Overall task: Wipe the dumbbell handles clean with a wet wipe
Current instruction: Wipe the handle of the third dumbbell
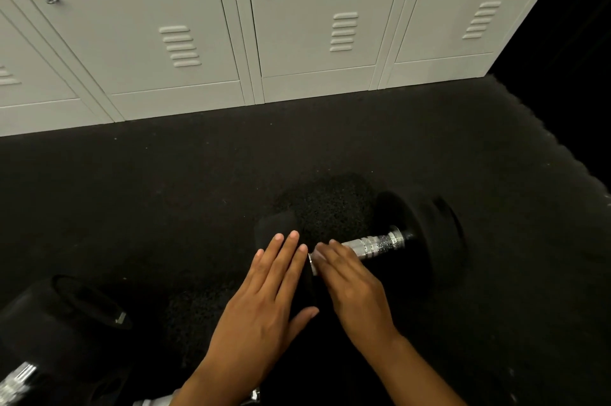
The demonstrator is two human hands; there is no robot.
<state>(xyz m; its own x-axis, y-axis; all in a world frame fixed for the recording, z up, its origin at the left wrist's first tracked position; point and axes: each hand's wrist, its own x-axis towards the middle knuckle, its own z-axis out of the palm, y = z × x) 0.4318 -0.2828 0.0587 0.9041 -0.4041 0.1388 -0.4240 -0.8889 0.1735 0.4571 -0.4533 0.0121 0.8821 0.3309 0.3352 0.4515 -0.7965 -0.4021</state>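
- My left hand (pixel 264 299) lies flat on the near black round weight.
- My right hand (pixel 350 280) curls over the shiny metal dumbbell handle (pixel 373 245) on the floor, maybe holding the wipe.
- I should rub all around.

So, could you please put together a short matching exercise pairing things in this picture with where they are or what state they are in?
Things:
1. left hand
2. right hand
3. dumbbell handle
4. lockers

States or places:
A. shiny metal, running between two black weights
B. pale grey, doors closed, along the far edge of the floor
C. fingers straight, lying flat on a black weight
D. fingers bent over the near end of the handle

Pairs: 1-C, 2-D, 3-A, 4-B
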